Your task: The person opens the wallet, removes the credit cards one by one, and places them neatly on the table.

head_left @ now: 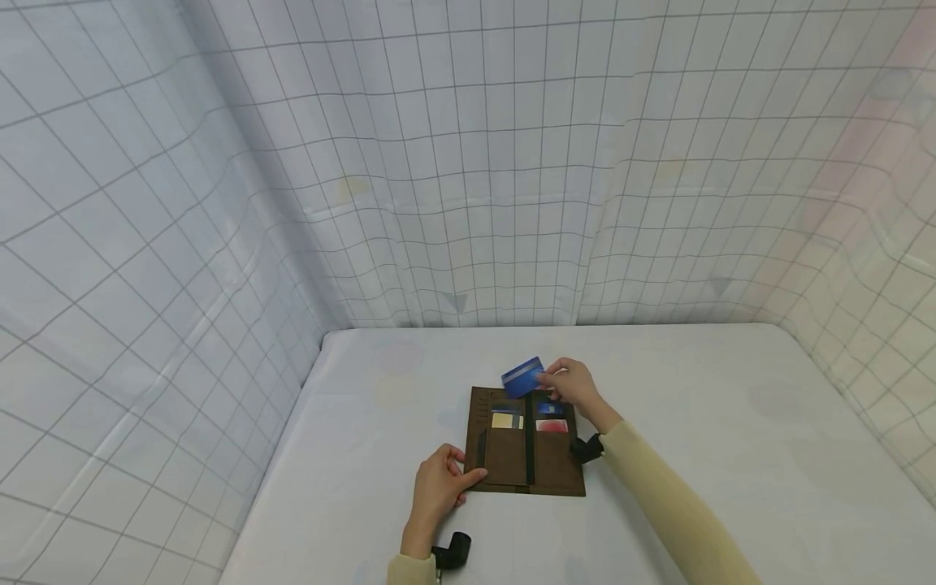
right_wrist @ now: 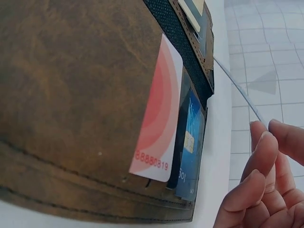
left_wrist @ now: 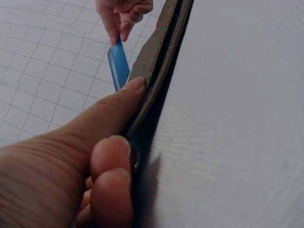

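A brown wallet point(head_left: 504, 455) lies spread open on the white table. My left hand point(head_left: 437, 486) pinches its lower left corner, thumb on top and fingers at the edge, as the left wrist view shows up close. Between the thumb and fingertips of my right hand point(head_left: 574, 383) is a blue bank card point(head_left: 522, 377) with a pale stripe, held tilted over the wallet's top edge. Cards sit in the wallet's slots: a red and white card point(right_wrist: 159, 118), a blue card with a chip point(right_wrist: 190, 147), and a cream card point(head_left: 507, 420) in the left half.
The white table point(head_left: 695, 422) reaches out on both sides of the wallet. White grid-patterned curtains point(head_left: 468, 162) hang behind the table and at both sides. A black wrist camera point(head_left: 587, 448) on the right wrist is over the wallet's right edge.
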Demonstrator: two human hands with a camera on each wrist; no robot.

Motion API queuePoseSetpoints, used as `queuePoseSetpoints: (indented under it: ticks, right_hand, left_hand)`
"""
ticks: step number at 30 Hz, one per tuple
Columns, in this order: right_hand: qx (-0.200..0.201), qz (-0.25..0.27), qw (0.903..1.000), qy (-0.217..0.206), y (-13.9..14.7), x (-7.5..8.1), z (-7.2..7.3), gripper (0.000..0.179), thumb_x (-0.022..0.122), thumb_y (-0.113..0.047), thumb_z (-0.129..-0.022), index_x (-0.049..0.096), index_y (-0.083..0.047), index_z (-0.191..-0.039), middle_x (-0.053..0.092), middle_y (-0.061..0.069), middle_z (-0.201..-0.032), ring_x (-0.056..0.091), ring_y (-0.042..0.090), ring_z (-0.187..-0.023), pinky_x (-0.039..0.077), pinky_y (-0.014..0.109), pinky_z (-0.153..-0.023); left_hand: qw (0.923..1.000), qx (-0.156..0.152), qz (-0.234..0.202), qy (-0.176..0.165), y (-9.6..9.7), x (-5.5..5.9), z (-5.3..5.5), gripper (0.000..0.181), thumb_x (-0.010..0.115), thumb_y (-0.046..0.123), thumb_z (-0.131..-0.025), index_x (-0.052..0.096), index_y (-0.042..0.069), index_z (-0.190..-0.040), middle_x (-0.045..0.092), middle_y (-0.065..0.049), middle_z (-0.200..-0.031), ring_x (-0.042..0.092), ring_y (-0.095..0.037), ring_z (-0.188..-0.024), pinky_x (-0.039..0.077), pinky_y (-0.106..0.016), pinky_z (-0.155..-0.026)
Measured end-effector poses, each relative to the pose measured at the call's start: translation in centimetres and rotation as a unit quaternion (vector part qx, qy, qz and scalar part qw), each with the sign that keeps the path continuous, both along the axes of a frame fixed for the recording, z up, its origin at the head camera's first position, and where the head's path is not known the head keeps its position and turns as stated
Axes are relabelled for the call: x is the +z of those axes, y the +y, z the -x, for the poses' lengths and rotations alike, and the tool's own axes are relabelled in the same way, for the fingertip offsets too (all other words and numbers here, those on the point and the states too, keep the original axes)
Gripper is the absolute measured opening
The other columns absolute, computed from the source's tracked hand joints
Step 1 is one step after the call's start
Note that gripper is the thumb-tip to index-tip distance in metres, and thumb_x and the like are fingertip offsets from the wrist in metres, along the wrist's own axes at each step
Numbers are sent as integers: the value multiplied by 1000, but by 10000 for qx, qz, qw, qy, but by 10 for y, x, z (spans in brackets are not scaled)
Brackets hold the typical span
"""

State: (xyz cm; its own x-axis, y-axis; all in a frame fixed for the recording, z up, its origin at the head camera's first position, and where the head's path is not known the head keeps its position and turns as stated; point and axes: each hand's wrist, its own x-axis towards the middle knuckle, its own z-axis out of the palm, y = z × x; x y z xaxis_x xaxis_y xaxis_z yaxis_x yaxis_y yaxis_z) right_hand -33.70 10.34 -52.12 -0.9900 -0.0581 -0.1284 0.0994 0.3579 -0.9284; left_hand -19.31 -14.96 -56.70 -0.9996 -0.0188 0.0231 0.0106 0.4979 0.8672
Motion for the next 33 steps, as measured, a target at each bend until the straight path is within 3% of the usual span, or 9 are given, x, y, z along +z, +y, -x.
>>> queuePoseSetpoints:
  ticks: [16,27,33]
  right_hand:
    - [-428,248,9987,119,8,-8,-1,23,70,-19,-87,56,-2,-92,69,7,-77,56,14,-54,45,27,-52]
    - [-639,417,9969,197,18,2,-4,26,69,-23,-88,56,-2,-96,70,9,-83,57,16,-57,45,28,-56]
    - [-658,421,9965,281,22,10,-8,27,69,-24,-88,56,-1,-96,71,9,-85,60,26,-63,47,29,-57]
  left_hand:
    - [10000,-15,59,4,-1,-1,0,42,82,31,-74,55,4,-92,49,2,-59,49,-7,-33,39,-25,-38]
    - [10000,2,58,25,0,-1,1,42,82,30,-74,55,4,-92,49,3,-59,48,-6,-33,39,-24,-38]
    - [10000,16,56,33,0,0,0,42,83,30,-73,56,3,-92,49,3,-59,49,-7,-33,39,-25,-37]
